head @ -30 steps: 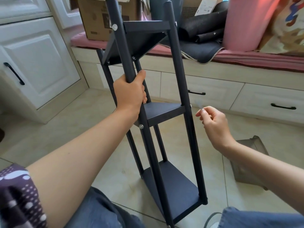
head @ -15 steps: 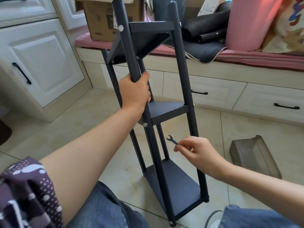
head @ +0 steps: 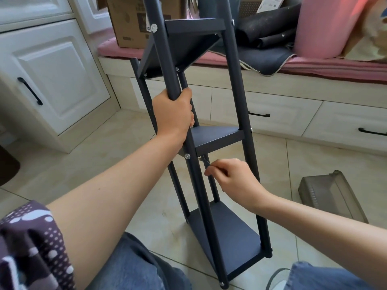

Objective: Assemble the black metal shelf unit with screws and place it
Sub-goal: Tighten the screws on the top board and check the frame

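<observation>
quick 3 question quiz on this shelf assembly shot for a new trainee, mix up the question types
1. True or false: the left hand grips a front post of the black shelf unit.
2. What does the right hand pinch? A) a small wrench B) a screwdriver C) a loose screw
3. Fill in: the wrench head sits just below the ____ shelf, to the right of the silver screw on the post.

Key
1. True
2. A
3. middle
</observation>
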A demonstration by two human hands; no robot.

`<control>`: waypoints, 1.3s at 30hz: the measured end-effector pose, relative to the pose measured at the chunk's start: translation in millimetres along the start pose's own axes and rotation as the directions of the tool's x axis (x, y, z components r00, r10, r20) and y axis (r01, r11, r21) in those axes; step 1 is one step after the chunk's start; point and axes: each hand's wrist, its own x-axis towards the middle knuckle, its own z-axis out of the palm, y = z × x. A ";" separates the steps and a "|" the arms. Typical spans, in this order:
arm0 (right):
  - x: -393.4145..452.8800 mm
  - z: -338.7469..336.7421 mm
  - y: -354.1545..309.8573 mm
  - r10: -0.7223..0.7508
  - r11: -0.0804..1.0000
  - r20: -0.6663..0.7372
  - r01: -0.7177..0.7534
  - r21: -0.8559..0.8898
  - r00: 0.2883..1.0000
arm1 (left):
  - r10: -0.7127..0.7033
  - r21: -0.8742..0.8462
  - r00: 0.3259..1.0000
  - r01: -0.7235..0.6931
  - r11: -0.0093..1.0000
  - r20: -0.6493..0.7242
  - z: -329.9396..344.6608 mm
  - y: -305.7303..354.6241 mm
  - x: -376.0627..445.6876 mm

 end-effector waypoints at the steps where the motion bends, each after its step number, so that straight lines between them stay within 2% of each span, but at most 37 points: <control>1: 1.6 1.6 -0.6 -0.004 1.000 -0.014 0.004 0.025 1.000 | 0.006 0.002 1.000 -0.006 1.000 -0.001 0.0 -0.4 0.3; 13: 8.1 25.0 6.3 -0.038 0.973 -0.188 0.080 0.216 0.981 | 0.018 -0.003 1.000 -0.018 1.000 0.002 -0.6 -1.9 3.8; 19: 10.5 35.9 15.9 -0.148 0.971 -0.232 0.186 0.150 0.961 | 0.019 0.001 1.000 -0.019 1.000 0.005 -0.1 -2.6 4.8; 25: 19.5 49.9 23.0 -0.268 0.945 -0.335 0.314 0.089 0.903 | 0.013 -0.007 1.000 -0.013 1.000 0.005 0.5 -3.4 6.1; 31: 31.1 60.6 27.9 -0.238 0.942 -0.294 0.294 0.163 0.926 | 0.017 -0.011 1.000 -0.017 1.000 0.008 1.0 -3.3 6.3; 39: 37.7 63.1 28.2 -0.270 0.941 -0.298 0.317 0.122 0.916 | 0.030 -0.006 0.999 -0.030 1.000 0.011 -0.4 -4.4 6.6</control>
